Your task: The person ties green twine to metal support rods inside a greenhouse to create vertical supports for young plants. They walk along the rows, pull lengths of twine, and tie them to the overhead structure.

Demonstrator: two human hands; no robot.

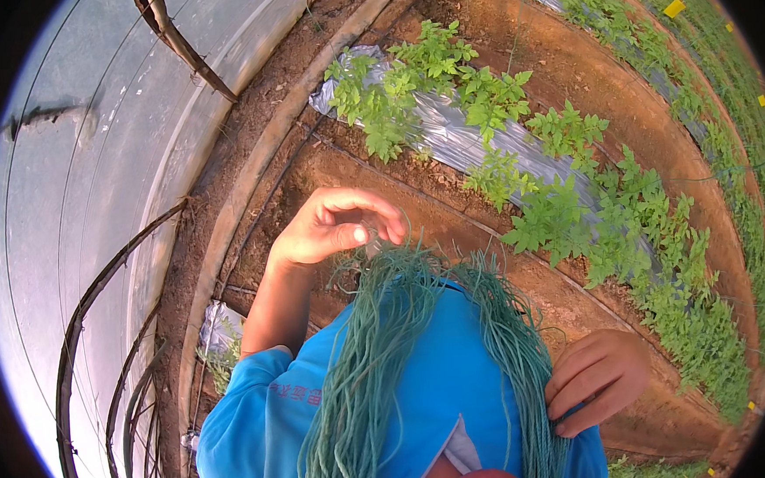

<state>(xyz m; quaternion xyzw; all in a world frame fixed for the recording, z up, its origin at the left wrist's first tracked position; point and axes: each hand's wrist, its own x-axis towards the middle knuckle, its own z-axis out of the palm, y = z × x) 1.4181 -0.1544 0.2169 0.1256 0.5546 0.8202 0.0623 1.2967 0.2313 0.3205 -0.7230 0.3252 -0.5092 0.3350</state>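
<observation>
A thick bundle of green twine strands (pixel 370 364) hangs down over the front of my blue shirt (pixel 443 367), its frayed ends at chest height. Beside it hangs a second twine bundle (pixel 507 336) on the right side of the shirt. My left hand (pixel 342 225) is raised above the frayed ends, fingers curled over and thumb below; whether a thin strand lies between them cannot be made out. At the outer edge of the right bundle, the fingertips of my right hand (pixel 598 380) touch the twine. Its thumb is hidden, so its grip is unclear.
Leafy green plants (pixel 492 101) grow through silver plastic mulch film (pixel 448 126) along a curving bed. A thin dark pipe (pixel 412 194) runs over bare soil (pixel 379 186). Greenhouse film (pixel 119 123) and bent poles (pixel 73 343) line the left. Yellow cards (pixel 674 8) hang over farther rows.
</observation>
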